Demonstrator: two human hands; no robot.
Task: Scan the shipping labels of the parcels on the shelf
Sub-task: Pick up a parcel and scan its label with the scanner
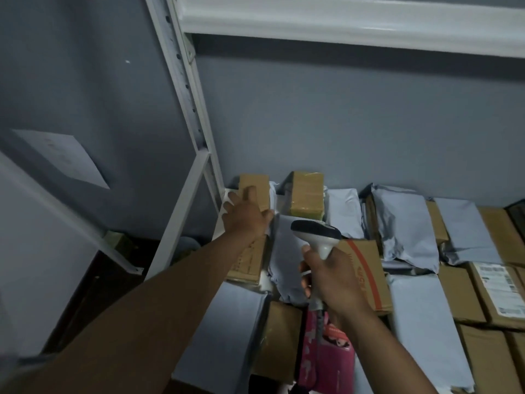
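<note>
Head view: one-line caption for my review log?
Left hand reaches a brown box at the shelf's back corner; right hand grips a barcode scanner above the parcels.

Print on the shipping label (497, 282) and carton (362, 275) is too blurred to read.
</note>
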